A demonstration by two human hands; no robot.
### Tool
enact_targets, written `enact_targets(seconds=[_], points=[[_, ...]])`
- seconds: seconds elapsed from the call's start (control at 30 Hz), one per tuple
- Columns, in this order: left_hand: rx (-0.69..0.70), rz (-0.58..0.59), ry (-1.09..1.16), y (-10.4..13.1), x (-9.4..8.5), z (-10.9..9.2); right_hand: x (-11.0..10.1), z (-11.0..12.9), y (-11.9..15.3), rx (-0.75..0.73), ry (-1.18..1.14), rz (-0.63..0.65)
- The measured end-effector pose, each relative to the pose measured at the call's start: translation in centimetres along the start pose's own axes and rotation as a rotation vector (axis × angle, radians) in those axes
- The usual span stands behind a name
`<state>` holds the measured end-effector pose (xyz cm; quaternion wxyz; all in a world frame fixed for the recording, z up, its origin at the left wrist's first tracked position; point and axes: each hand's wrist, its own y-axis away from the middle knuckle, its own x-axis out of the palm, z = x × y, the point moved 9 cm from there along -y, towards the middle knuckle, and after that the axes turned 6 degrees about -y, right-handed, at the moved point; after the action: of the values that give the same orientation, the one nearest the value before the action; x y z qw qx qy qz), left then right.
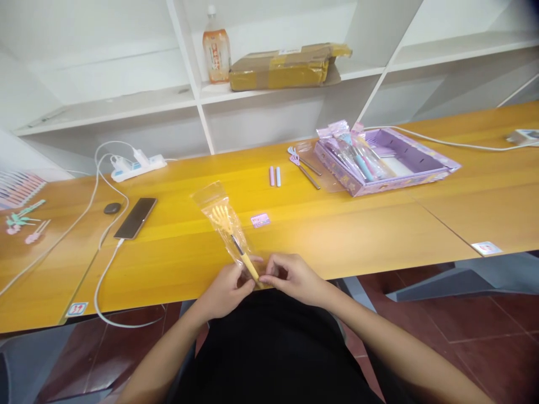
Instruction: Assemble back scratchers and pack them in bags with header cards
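Observation:
A yellow back scratcher [250,266] with a hand-shaped head lies inside a clear plastic bag [210,195] at the table's front edge. My left hand [229,289] is closed on the left side of the bag near the handle end. My right hand [290,276] pinches the bag at the bottom of the handle. Just beyond the bag lies a small purple card [260,220]. Farther back are a pink handle and a blue handle [278,176], side by side. Right of them rest two back scratcher heads on metal rods [309,177], one purple and one blue.
A purple box [421,174] holds several bagged back scratchers. On the left are a phone [136,219] with a white cable, a black round object [112,208] and a power strip [138,167]. A bottle [217,53] and a cardboard box [280,70] stand on the shelf.

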<state>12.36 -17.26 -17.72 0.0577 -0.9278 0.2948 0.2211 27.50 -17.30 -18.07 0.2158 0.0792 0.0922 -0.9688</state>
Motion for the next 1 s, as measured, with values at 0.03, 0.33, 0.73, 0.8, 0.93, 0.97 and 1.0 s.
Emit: enact_targets(seconds=[0.03,0.33,0.73,0.8,0.93,0.97,1.0], points=[[0.001,0.018,-0.001,0.0,0.1,0.0,0.2,0.2,0.1,-0.009,0.030,0.019],[0.055,-0.201,0.110,0.4,-1.6,0.6,4.2,0.9,4.3,0.107,0.629,0.507],[-0.011,-0.525,0.255,0.1,-3.7,3.3,6.0,-2.1,5.5,0.292,0.635,0.744],[-0.036,-0.523,0.269,0.1,-3.6,3.5,5.0,-1.0,6.2,0.279,0.699,0.747],[-0.096,-0.485,0.202,-0.3,-4.0,2.8,0.9,3.6,4.3,0.185,0.630,0.606],[-0.100,-0.473,0.186,-0.6,-4.2,2.6,-0.5,4.7,2.8,0.137,0.615,0.529],[-0.099,-0.468,0.180,-0.9,-4.4,2.3,-2.0,5.5,1.0,0.088,0.621,0.433]])
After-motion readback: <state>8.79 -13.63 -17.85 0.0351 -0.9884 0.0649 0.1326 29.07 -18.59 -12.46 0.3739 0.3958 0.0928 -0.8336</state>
